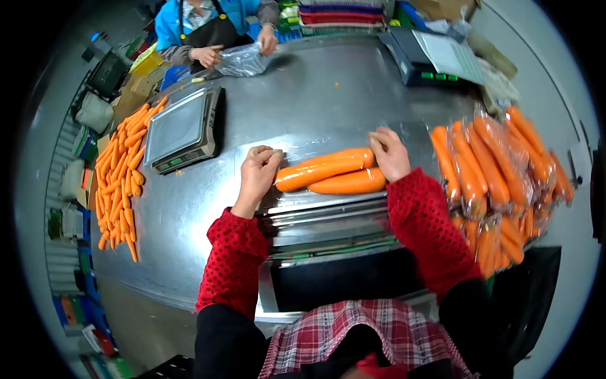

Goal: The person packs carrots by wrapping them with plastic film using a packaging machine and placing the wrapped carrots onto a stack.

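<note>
Large carrots [322, 169] lie side by side on clear plastic film [303, 146] in front of me, over the steel wrapping surface. At their left end is my left hand [255, 177], its fingers closed in a pinch on the film's edge. My right hand [389, 155] is at the other end, thumb and fingers pinched on the film there. Both red dotted sleeves reach in from below. Further right is a pile of film-wrapped carrots [492, 164], close to my right forearm.
A weighing scale [180, 129] stands to the left, beside a heap of loose thin carrots [120, 177]. Another scale [432, 60] is at the back right. Across the table [303, 82], a co-worker in blue [170, 25] handles a clear plastic bag [243, 61]. Stacked crates [341, 16] are behind.
</note>
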The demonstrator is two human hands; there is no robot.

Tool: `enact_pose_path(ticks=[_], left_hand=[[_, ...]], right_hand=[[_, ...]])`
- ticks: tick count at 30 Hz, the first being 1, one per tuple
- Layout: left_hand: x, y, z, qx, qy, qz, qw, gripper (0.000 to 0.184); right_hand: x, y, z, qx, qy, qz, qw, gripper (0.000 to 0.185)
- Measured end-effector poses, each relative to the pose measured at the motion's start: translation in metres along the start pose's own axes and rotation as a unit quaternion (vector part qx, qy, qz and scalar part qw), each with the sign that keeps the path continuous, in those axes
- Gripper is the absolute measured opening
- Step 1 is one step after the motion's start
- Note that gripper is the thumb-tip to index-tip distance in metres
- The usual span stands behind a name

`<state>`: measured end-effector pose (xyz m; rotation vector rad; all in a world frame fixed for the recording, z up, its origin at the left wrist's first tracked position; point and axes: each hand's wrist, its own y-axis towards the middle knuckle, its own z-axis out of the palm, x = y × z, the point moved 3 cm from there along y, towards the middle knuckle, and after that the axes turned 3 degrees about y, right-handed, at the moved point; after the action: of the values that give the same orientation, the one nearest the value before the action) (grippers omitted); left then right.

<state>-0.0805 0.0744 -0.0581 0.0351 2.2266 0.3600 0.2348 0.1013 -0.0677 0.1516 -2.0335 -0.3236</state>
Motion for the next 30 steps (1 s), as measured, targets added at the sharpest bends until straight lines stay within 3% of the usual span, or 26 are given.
enact_pose_path(ticks=[1, 3, 5, 6, 7, 8, 9, 11, 13, 14, 15, 16, 17, 19, 20, 21, 23, 25, 26, 27, 29, 30], left_hand=[[-0.002, -0.006, -0.006, 0.055, 0.071, 0.008, 0.996, 0.020], [-0.010, -0.013, -0.015, 0.108, 0.124, 0.014, 0.986, 0.022], [-0.006, -0.020, -0.028, 0.109, 0.194, 0.168, 0.961, 0.025], [0.014, -0.022, -0.030, 0.188, 0.109, 0.070, 0.974, 0.025], [0.000, -0.031, -0.036, 0.194, 0.049, -0.002, 0.980, 0.027], [-0.013, -0.041, -0.037, 0.194, -0.070, -0.067, 0.976, 0.028], [-0.023, -0.052, -0.035, 0.191, -0.186, -0.134, 0.954, 0.030], [-0.034, -0.069, -0.038, 0.161, -0.123, -0.117, 0.972, 0.028], [-0.059, -0.100, -0.052, 0.120, -0.178, -0.127, 0.968, 0.025], [-0.070, -0.119, -0.059, 0.090, -0.039, 0.029, 0.995, 0.026], [-0.098, -0.146, -0.068, 0.073, -0.116, -0.091, 0.986, 0.026], [-0.101, -0.170, -0.077, 0.089, -0.114, -0.076, 0.987, 0.028], [-0.110, -0.192, -0.080, 0.086, -0.074, -0.089, 0.989, 0.030], [-0.101, -0.220, -0.075, 0.175, -0.086, -0.227, 0.954, 0.031], [-0.080, -0.233, -0.068, 0.219, -0.041, -0.275, 0.935, 0.031], [-0.065, -0.246, -0.057, 0.232, -0.085, -0.329, 0.911, 0.028], [-0.048, -0.262, -0.047, 0.187, -0.063, -0.316, 0.928, 0.025], [-0.043, -0.264, -0.048, 0.088, -0.089, -0.335, 0.934, 0.020], [-0.038, -0.264, -0.048, 0.059, -0.119, -0.327, 0.936, 0.016], [-0.034, -0.265, -0.048, 0.051, -0.129, -0.321, 0.937, 0.016], [-0.028, -0.267, -0.047, 0.038, -0.101, -0.334, 0.936, 0.023], [-0.027, -0.268, -0.048, 0.062, -0.109, -0.352, 0.928, 0.027]], right_hand=[[-0.001, -0.004, -0.002, 0.060, -0.086, 0.011, 0.994, 0.029], [0.000, -0.002, -0.012, 0.151, -0.049, 0.022, 0.987, 0.027], [0.011, 0.002, -0.028, 0.170, -0.062, 0.020, 0.983, 0.025], [0.017, 0.006, -0.032, 0.247, -0.019, -0.001, 0.969, 0.024], [0.027, 0.005, -0.035, 0.322, 0.025, -0.022, 0.946, 0.023], [0.051, -0.003, -0.045, 0.373, 0.069, 0.150, 0.913, 0.021], [0.060, -0.005, -0.051, 0.364, 0.073, 0.151, 0.916, 0.021], [0.068, -0.013, -0.061, 0.402, 0.064, 0.166, 0.898, 0.020], [0.079, -0.038, -0.076, 0.382, 0.082, 0.167, 0.905, 0.018], [0.089, -0.056, -0.086, 0.385, 0.123, 0.138, 0.904, 0.017], [0.097, -0.074, -0.098, 0.384, 0.161, 0.114, 0.902, 0.016], [0.101, -0.097, -0.107, 0.384, 0.176, 0.128, 0.897, 0.016], [0.097, -0.117, -0.111, 0.391, 0.177, 0.059, 0.901, 0.018], [0.063, -0.161, -0.099, 0.393, 0.189, 0.055, 0.898, 0.020], [0.065, -0.178, -0.103, 0.415, 0.162, 0.267, 0.854, 0.025], [0.036, -0.194, -0.096, 0.388, 0.152, 0.272, 0.867, 0.032], [0.016, -0.207, -0.116, 0.234, 0.169, 0.422, 0.860, 0.037], [-0.033, -0.226, -0.139, 0.041, 0.347, 0.444, 0.825, 0.040], [-0.033, -0.226, -0.146, 0.006, 0.358, 0.455, 0.815, 0.039], [-0.026, -0.229, -0.147, 0.005, 0.358, 0.456, 0.815, 0.039], [-0.001, -0.235, -0.138, 0.183, 0.181, 0.406, 0.877, 0.036], [-0.004, -0.240, -0.125, 0.212, 0.068, 0.220, 0.950, 0.033]])
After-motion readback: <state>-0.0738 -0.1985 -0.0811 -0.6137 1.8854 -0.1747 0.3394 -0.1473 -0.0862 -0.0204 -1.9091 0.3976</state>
